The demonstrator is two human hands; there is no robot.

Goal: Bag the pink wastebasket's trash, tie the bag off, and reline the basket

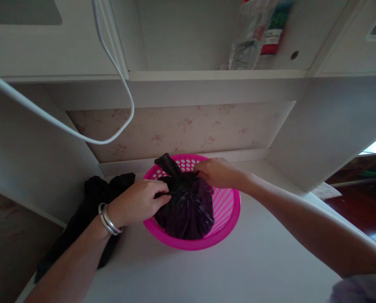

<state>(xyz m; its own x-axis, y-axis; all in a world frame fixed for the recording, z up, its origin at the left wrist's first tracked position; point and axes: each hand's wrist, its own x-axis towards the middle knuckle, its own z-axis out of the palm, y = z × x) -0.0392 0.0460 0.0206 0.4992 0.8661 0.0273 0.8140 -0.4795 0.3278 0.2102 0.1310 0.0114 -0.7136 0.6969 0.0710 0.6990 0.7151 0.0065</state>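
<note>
Bag (pixel 188 214), black plastic, gathered at its top, sits inside the pink basket (pixel 188 244), toward the basket's left side. The basket stands on the white worktop (pixel 244 261), near the back edge; a dark bundle (pixel 95 195) lies by the left rear corner. Left hand (pixel 140 202): thumb and fingers pinched on the bag's left side. Right hand (pixel 218 172): fingers curled closed on its right rear part. Caution: the plastic looks thin and may tear if both hands pull hard apart. Uneven pulling could tip or slide the basket. A slack pinch could release the folds.
</note>
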